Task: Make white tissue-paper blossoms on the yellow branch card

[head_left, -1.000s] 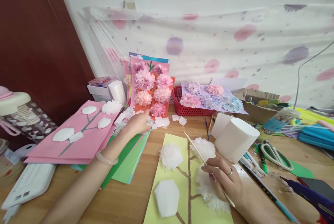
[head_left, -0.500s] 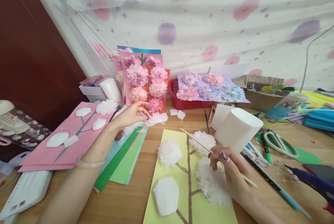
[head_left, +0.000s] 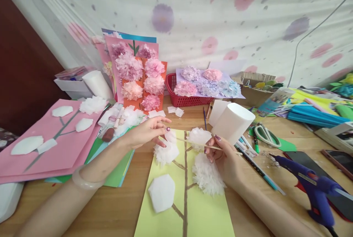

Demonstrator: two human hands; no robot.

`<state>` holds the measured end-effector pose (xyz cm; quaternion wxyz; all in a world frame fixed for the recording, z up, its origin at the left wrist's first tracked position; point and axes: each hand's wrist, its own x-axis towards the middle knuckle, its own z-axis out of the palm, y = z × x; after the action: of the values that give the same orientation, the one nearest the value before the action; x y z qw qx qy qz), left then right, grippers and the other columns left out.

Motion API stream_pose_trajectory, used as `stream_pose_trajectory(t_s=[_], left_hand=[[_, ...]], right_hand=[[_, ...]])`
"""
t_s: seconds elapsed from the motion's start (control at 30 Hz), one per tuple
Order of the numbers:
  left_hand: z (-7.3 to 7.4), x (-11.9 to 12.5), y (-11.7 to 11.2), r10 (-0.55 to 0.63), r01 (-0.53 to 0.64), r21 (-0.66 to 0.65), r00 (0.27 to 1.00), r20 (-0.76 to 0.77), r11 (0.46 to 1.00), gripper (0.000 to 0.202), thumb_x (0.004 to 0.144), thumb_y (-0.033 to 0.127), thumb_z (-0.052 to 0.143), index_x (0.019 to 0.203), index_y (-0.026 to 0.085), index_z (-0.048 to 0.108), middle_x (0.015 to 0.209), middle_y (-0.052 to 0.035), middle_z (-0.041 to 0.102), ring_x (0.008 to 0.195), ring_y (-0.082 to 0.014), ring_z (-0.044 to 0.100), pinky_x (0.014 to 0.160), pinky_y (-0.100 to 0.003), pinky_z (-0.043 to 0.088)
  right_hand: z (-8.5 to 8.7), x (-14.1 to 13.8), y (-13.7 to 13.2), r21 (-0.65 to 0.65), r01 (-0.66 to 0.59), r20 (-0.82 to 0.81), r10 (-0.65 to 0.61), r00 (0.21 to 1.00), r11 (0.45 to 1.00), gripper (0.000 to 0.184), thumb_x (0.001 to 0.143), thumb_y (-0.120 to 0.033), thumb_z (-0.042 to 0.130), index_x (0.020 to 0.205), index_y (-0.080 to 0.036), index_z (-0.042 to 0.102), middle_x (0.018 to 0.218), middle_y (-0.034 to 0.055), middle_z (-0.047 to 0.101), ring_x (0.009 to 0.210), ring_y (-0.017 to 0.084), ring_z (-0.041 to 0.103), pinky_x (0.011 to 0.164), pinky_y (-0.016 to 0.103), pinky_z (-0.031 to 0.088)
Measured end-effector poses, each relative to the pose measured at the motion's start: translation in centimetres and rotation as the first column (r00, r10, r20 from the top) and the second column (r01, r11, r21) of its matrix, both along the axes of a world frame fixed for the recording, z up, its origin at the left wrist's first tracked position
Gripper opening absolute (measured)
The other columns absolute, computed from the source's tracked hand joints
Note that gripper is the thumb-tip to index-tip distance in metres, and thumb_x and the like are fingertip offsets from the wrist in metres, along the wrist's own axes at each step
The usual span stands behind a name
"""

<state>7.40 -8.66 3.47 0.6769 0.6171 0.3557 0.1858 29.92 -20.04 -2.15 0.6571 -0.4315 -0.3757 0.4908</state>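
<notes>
My right hand (head_left: 222,156) pinches a thin pale wooden stick (head_left: 193,142), whose tip points left. My left hand (head_left: 149,132) hovers above the upper left of a yellow sheet (head_left: 206,213), with a small white tissue paper square (head_left: 172,135) at its fingertips, partly lost against the white flower below. On the sheet is a painted brown branch (head_left: 185,185). Fluffy white paper flowers (head_left: 206,174) sit on both sides of it, and a flat white paper pad (head_left: 162,193) lies at lower left.
Loose tissue squares (head_left: 175,111) lie behind the sheet. A white paper roll (head_left: 233,123) stands behind my right hand. At right are scissors (head_left: 266,135), a glue gun (head_left: 306,178) and phones. Pink sheets (head_left: 71,148) lie at left; a red basket (head_left: 182,101) stands at the back.
My left hand has moved from the loose tissue squares at the back to above the yellow sheet, close to the stick's tip. The view has turned to the right.
</notes>
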Motion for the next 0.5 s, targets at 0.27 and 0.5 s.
stream_pose_trajectory(t_s=[0.27, 0.5], left_hand=[[-0.22, -0.3, 0.23, -0.039, 0.04, 0.046, 0.999, -0.012, 0.998, 0.044, 0.07, 0.02, 0.07, 0.11, 0.016, 0.051, 0.088, -0.001, 0.059, 0.077, -0.0132, 0.061, 0.068, -0.03, 0.055], [-0.76, 0.03, -0.07, -0.045, 0.091, 0.305, 0.987, -0.157, 0.948, 0.046, 0.072, 0.021, 0.064, 0.115, 0.017, 0.049, 0.092, -0.003, 0.064, 0.066, -0.012, 0.063, 0.057, -0.024, 0.046]], right_hand=[[0.07, 0.03, 0.14, -0.06, -0.035, -0.062, 0.031, 0.998, 0.998, 0.03, 0.08, -0.04, 0.06, 0.061, -0.017, 0.059, 0.05, 0.0011, 0.06, 0.038, 0.008, 0.044, 0.039, 0.02, 0.033], [0.32, 0.21, 0.28, -0.089, -0.088, -0.091, 0.08, 0.993, 0.992, 0.03, 0.077, -0.041, 0.062, 0.059, -0.017, 0.059, 0.048, 0.0011, 0.059, 0.036, 0.009, 0.044, 0.038, 0.022, 0.033]])
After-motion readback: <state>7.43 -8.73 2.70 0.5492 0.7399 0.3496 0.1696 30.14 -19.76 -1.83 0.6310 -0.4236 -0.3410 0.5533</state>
